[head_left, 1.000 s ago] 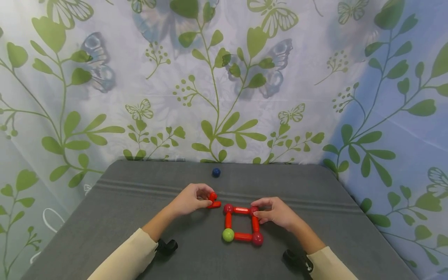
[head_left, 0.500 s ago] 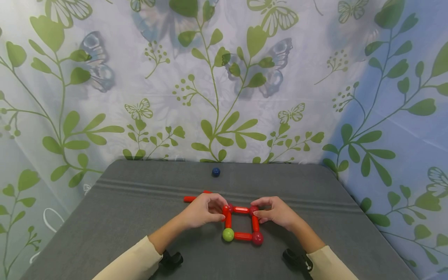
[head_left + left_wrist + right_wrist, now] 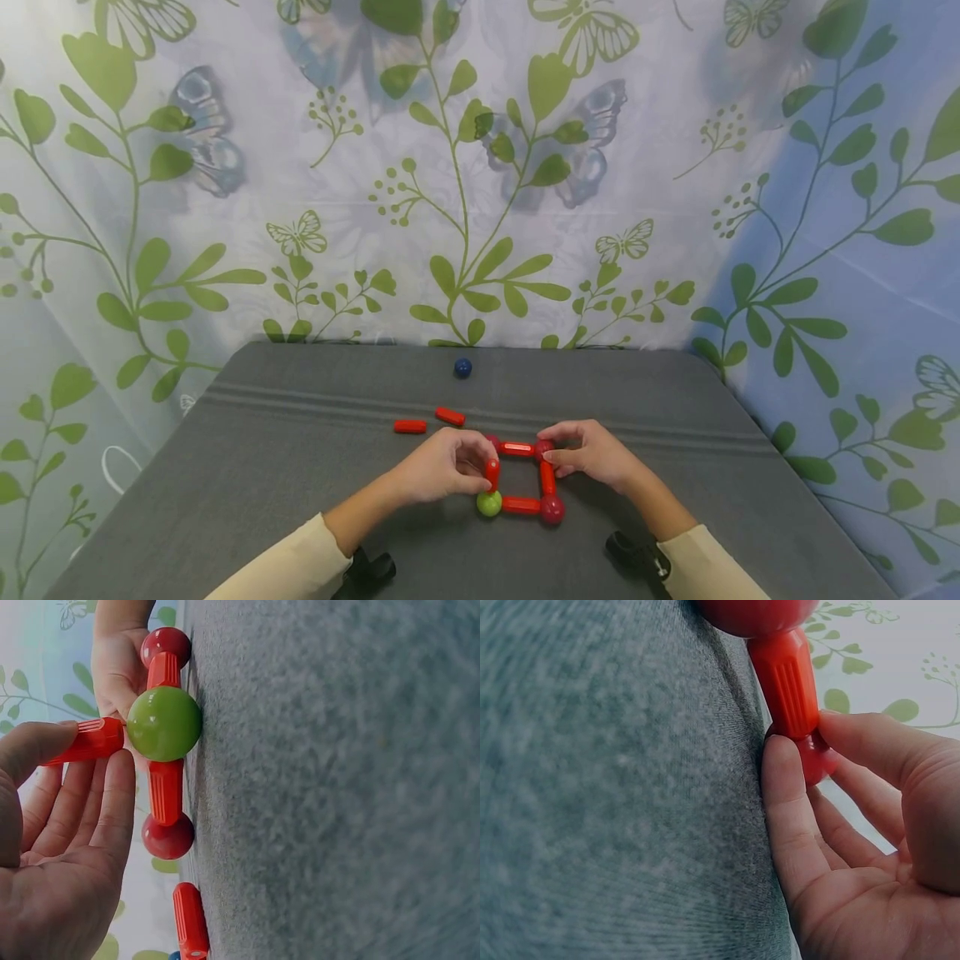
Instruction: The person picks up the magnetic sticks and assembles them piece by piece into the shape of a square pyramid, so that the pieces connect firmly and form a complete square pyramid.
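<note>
Red rods and balls form a square lying flat on the grey table; a green ball (image 3: 489,503) is its near left corner and a red ball (image 3: 552,510) its near right. My left hand (image 3: 448,468) pinches a loose red rod (image 3: 94,740) between thumb and fingers, standing on end above the green ball. The rod's lower end is at the ball; whether they touch, I cannot tell. At the far right corner, my right hand (image 3: 588,454) grips another red ball (image 3: 819,761) with thumb and fingertips. The far left ball (image 3: 168,837) is partly behind my left hand in the head view.
Two loose red rods, one on the left (image 3: 410,427) and another (image 3: 450,415) beside it, lie beyond my left hand. Farther back is a dark blue ball (image 3: 462,367). A leaf-and-butterfly curtain (image 3: 480,208) hangs behind the grey table (image 3: 300,392).
My left hand has carried one red rod from the loose rods rightward, past the far left corner, then nearer to the green ball. My right hand has stayed on its corner ball.
</note>
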The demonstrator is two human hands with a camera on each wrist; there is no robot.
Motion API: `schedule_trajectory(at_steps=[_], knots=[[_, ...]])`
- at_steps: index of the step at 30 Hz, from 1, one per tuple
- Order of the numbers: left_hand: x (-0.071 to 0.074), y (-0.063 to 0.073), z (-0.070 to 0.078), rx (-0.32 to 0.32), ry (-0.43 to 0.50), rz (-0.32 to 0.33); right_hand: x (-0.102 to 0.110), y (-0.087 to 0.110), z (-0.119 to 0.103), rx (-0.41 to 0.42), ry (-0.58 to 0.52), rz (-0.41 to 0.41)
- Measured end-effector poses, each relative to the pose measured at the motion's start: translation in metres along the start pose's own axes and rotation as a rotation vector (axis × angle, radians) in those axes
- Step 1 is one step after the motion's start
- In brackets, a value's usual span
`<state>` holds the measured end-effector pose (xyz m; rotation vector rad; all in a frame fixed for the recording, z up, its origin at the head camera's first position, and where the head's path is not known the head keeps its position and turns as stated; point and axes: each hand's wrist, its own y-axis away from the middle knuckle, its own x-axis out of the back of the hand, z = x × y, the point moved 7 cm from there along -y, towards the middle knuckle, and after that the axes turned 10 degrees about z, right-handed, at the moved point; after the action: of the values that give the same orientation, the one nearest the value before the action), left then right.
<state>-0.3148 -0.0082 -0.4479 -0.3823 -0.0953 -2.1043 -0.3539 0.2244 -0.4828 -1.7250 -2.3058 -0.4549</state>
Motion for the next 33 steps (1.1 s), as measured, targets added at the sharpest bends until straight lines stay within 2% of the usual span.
schedule_trajectory(at_steps=[5, 10, 13, 17, 19, 22, 25, 28, 30, 33], knots=[[-0.003, 0.001, -0.001, 0.003, 0.006, -0.016, 0.000, 0.000, 0.000, -0.005, -0.003, 0.004], [0.000, -0.003, -0.003, -0.006, -0.021, -0.086, -0.001, 0.001, -0.001, -0.001, -0.002, 0.013], [0.006, -0.009, -0.003, -0.055, -0.114, -0.085, -0.002, 0.002, -0.002, 0.005, -0.005, 0.025], [0.013, -0.021, -0.002, -0.146, -0.348, -0.008, -0.005, 0.007, -0.008, 0.021, 0.013, 0.050], [0.012, -0.027, -0.002, -0.178, -0.461, 0.009, -0.006, 0.011, -0.012, 0.035, 0.057, 0.075], [0.005, -0.033, 0.000, -0.216, -0.584, -0.011, -0.008, 0.016, -0.018, 0.056, 0.144, 0.132], [0.000, -0.037, 0.002, -0.222, -0.658, -0.030, -0.007, 0.023, -0.022, 0.063, 0.186, 0.182], [-0.001, -0.038, 0.002, -0.199, -0.704, -0.028, -0.006, 0.030, -0.025, 0.092, 0.189, 0.173], [0.001, -0.036, 0.000, -0.186, -0.718, -0.020, -0.007, 0.036, -0.026, 0.120, 0.212, 0.131], [0.004, -0.032, -0.002, -0.187, -0.727, -0.009, -0.010, 0.046, -0.027, 0.157, 0.239, 0.020]])
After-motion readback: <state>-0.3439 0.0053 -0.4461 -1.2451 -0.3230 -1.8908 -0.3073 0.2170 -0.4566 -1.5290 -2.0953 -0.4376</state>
